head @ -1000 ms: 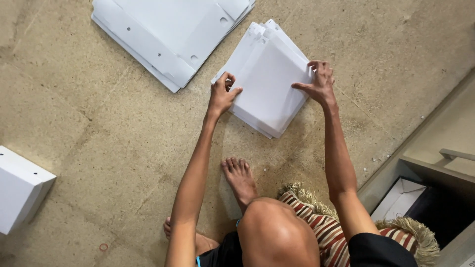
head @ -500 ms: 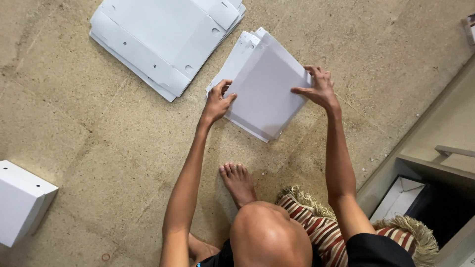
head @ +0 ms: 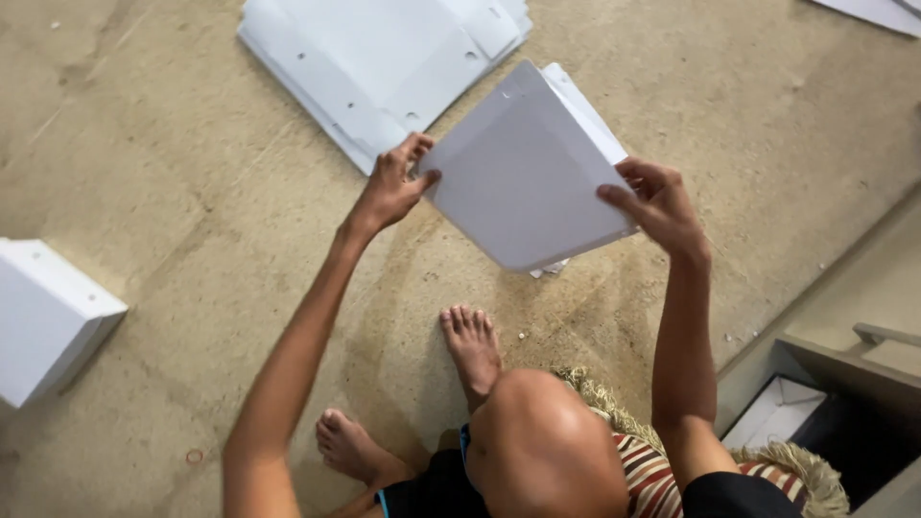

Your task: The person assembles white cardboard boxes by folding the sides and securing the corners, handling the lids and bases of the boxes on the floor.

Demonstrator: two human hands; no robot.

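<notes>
I hold a flat white cardboard sheet [head: 526, 173] up off the floor, tilted toward me. My left hand [head: 391, 185] pinches its left edge, and my right hand [head: 655, 203] grips its right edge. Under the sheet, more white sheets [head: 581, 99] of the same kind peek out on the floor. A stack of flat white cardboard blanks [head: 384, 58] with small holes and flaps lies on the floor beyond my left hand.
A folded white box [head: 48, 317] stands on the concrete floor at the left. My bare feet [head: 470, 345] and knee are below the sheet, on a striped fringed mat [head: 662, 460]. A low step and an open white box [head: 777, 412] are at the lower right.
Both hands have lifted the top white sheet off the small pile on the floor and raised it toward me.
</notes>
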